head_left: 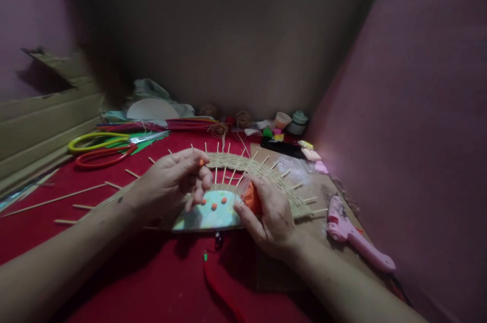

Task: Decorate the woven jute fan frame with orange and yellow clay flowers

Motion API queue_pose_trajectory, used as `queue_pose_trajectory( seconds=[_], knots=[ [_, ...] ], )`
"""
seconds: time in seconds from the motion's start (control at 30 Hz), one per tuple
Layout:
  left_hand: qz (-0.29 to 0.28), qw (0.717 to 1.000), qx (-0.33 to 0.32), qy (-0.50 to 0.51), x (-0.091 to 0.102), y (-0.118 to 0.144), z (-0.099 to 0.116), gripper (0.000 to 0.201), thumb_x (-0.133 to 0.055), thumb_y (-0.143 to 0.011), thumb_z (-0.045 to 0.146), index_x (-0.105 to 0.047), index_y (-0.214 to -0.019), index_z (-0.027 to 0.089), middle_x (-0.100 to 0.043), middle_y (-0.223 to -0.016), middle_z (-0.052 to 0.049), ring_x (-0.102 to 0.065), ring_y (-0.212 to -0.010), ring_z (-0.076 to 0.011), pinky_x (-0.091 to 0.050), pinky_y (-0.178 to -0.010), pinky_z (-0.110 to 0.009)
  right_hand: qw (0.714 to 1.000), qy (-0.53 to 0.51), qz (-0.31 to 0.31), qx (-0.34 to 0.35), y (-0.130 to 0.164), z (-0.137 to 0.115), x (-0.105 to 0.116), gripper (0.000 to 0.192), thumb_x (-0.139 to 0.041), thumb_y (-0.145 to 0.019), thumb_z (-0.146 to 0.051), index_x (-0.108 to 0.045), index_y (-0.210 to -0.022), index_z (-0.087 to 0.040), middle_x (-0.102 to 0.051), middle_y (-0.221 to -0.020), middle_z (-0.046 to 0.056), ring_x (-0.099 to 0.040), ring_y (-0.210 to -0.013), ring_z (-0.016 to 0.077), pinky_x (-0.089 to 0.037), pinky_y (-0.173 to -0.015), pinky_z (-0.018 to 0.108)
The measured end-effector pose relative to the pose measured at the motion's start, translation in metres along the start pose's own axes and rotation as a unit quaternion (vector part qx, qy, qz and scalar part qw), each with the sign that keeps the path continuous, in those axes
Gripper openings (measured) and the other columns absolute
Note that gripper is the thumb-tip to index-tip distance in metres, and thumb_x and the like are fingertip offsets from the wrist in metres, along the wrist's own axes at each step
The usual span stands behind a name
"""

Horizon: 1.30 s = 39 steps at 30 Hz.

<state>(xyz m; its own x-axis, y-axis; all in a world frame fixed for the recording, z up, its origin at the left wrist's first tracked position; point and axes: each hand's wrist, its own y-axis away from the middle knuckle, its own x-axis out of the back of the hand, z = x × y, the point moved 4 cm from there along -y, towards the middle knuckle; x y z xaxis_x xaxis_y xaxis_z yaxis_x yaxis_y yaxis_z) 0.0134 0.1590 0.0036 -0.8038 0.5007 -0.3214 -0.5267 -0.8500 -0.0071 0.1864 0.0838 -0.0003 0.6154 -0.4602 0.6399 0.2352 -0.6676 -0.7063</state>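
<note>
We see a red cloth (114,262) covering the work surface, with a cardboard wall (45,120) rising along its left side. In the middle lies a half-round woven piece (258,173): a pale printed disc at its base, thin wooden sticks fanning outward like spokes, and a band of straw-coloured cord woven through them in an arc. Three small orange dots (213,205) sit in a row on the disc.

Our left hand (171,183) rests over the left part of the piece, fingers curled together, pinching a small orange bit (201,162) between thumb and fingertips just above the sticks. Our right hand (268,216) lies on the right part of the disc, closed around a lump of orange material (253,197) held against the palm, with the fingers touching the disc edge.

To the right, near the cloth's edge, a pink glue gun (353,234) lies on its side, well apart from the hands. At the back left lie yellow-handled scissors (99,141) and, just in front of them, red-handled scissors (104,156). A long loose stick (53,200) lies across the cloth on the left. Along the far edge stand a small cup (282,120), a lidded jar (298,121) beside it, and a ball of twine (242,119).
</note>
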Motion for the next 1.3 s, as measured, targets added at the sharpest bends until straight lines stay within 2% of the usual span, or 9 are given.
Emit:
queue_pose_trajectory(
  seconds=[0.17,0.33,0.47,0.57,0.7,0.87,1.03,1.13,1.3],
  knots=[
    [0.031,1.000,0.001,0.002,0.005,-0.001,-0.004,0.024,-0.070,-0.074,0.039,-0.055,-0.072,0.020,-0.055,-0.045,0.003,-0.044,-0.030,-0.0063,-0.032,-0.028,-0.012,1.000,-0.002,0.010,-0.010,-0.001,0.002,0.002,0.036,-0.049,-0.087,-0.033,-0.048,-0.117,-0.014,-0.063,-0.094,0.011,-0.060,-0.086,0.0213,-0.051,-0.076,0.036],
    [0.063,0.998,-0.011,-0.024,0.005,-0.003,-0.004,0.014,-0.073,-0.069,0.023,-0.061,-0.074,0.019,-0.059,-0.053,0.001,-0.051,-0.038,-0.0080,-0.040,-0.035,-0.015,0.999,-0.018,0.015,-0.023,-0.001,0.003,0.000,0.036,-0.049,-0.087,-0.037,-0.051,-0.114,-0.013,-0.063,-0.093,0.010,-0.059,-0.084,0.0209,-0.050,-0.076,0.036],
    [0.094,0.995,-0.018,-0.028,0.006,-0.004,-0.005,0.017,-0.072,-0.068,0.019,-0.063,-0.083,0.019,-0.063,-0.064,0.000,-0.058,-0.050,-0.0102,-0.049,-0.045,-0.019,0.999,-0.039,0.012,-0.022,-0.002,-0.001,-0.005,0.039,-0.049,-0.088,-0.039,-0.051,-0.114,-0.010,-0.062,-0.092,0.011,-0.058,-0.085,0.0211,-0.050,-0.077,0.037],
    [0.106,0.992,-0.040,-0.060,0.007,-0.003,-0.006,0.018,-0.071,-0.071,0.024,-0.063,-0.087,0.017,-0.065,-0.070,-0.001,-0.061,-0.054,-0.0112,-0.051,-0.047,-0.020,0.998,-0.049,0.022,-0.020,-0.002,-0.002,-0.005,0.039,-0.050,-0.087,-0.040,-0.052,-0.113,-0.010,-0.062,-0.091,0.011,-0.058,-0.084,0.0212,-0.050,-0.076,0.037],
    [0.118,0.979,-0.056,-0.158,0.010,-0.001,-0.009,0.021,-0.061,-0.082,0.037,-0.062,-0.088,0.017,-0.063,-0.063,-0.001,-0.055,-0.043,-0.0086,-0.041,-0.036,-0.017,0.995,-0.070,0.059,-0.046,-0.003,0.005,0.004,0.034,-0.049,-0.088,-0.036,-0.051,-0.113,-0.013,-0.062,-0.094,0.011,-0.058,-0.087,0.0211,-0.049,-0.079,0.037],
    [0.108,0.959,-0.056,-0.258,0.011,0.003,-0.008,0.015,-0.063,-0.081,0.030,-0.065,-0.084,0.016,-0.061,-0.060,0.002,-0.052,-0.044,-0.0049,-0.040,-0.041,-0.014,0.985,-0.096,0.081,-0.114,-0.006,0.020,0.012,0.030,-0.051,-0.088,-0.033,-0.052,-0.112,-0.016,-0.060,-0.099,0.010,-0.057,-0.092,0.0196,-0.047,-0.083,0.037],
    [0.039,0.950,-0.075,-0.300,0.004,0.005,-0.005,0.010,-0.066,-0.076,0.021,-0.063,-0.082,0.016,-0.066,-0.066,0.001,-0.060,-0.056,-0.0080,-0.048,-0.050,-0.017,0.983,-0.097,0.064,-0.144,-0.007,0.027,0.012,0.026,-0.049,-0.088,-0.034,-0.054,-0.103,-0.014,-0.060,-0.095,0.011,-0.057,-0.089,0.0208,-0.046,-0.080,0.038],
    [-0.018,0.923,-0.118,-0.365,-0.003,0.008,-0.003,0.009,-0.060,-0.081,0.022,-0.062,-0.087,0.015,-0.069,-0.070,0.000,-0.063,-0.063,-0.0100,-0.050,-0.057,-0.019,0.982,-0.097,0.052,-0.154,-0.008,0.028,0.013,0.023,-0.048,-0.088,-0.034,-0.056,-0.097,-0.014,-0.060,-0.093,0.011,-0.056,-0.088,0.0210,-0.045,-0.078,0.038],
    [-0.051,0.813,-0.274,-0.511,-0.014,0.017,0.002,0.007,-0.061,-0.083,0.021,-0.064,-0.086,0.015,-0.067,-0.074,-0.001,-0.059,-0.065,-0.0078,-0.045,-0.059,-0.017,0.985,-0.080,0.062,-0.139,-0.008,0.026,0.015,0.027,-0.049,-0.087,-0.035,-0.055,-0.103,-0.013,-0.059,-0.089,0.009,-0.056,-0.084,0.0198,-0.045,-0.076,0.036]
  ],
)
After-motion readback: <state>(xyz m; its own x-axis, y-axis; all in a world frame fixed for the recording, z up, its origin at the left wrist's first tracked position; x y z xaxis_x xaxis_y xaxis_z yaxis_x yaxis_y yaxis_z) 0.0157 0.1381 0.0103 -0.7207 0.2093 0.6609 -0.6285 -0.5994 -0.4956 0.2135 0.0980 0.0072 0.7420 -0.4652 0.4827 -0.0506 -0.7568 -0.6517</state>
